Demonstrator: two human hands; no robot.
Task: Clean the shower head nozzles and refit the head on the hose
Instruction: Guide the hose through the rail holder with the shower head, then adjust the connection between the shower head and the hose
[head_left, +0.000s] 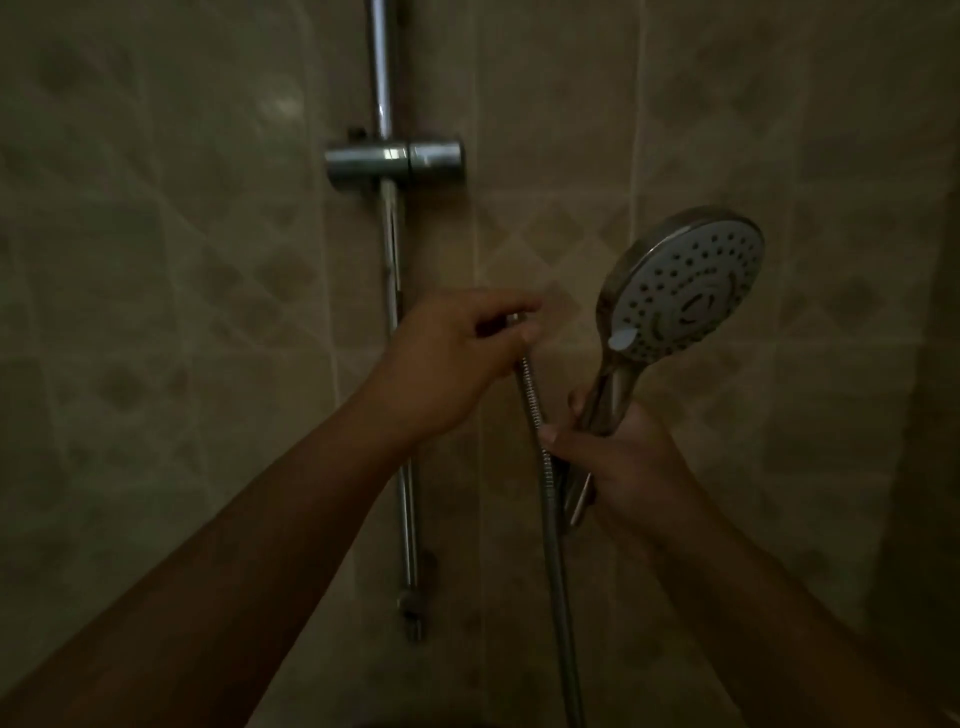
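Here, two hands (447, 358) (623, 467), one shower head (685, 291), one hose (550, 519).

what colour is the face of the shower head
Light grey with dark nozzle dots, chrome rim, on the shower head; head view.

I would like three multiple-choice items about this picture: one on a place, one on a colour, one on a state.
1. Where is the holder?
A. on the rail
B. on the floor
C. in the right hand

2. What colour is the head's face?
A. red
B. light grey
C. black

3. Is the head on the hose?
A. screwed on
B. detached
C. hanging in the holder

Key: 1 A, it clamps the rail. 2 B, pale with dark nozzles. 3 B, the left hand pinches the free hose end; the right hand grips the handle.
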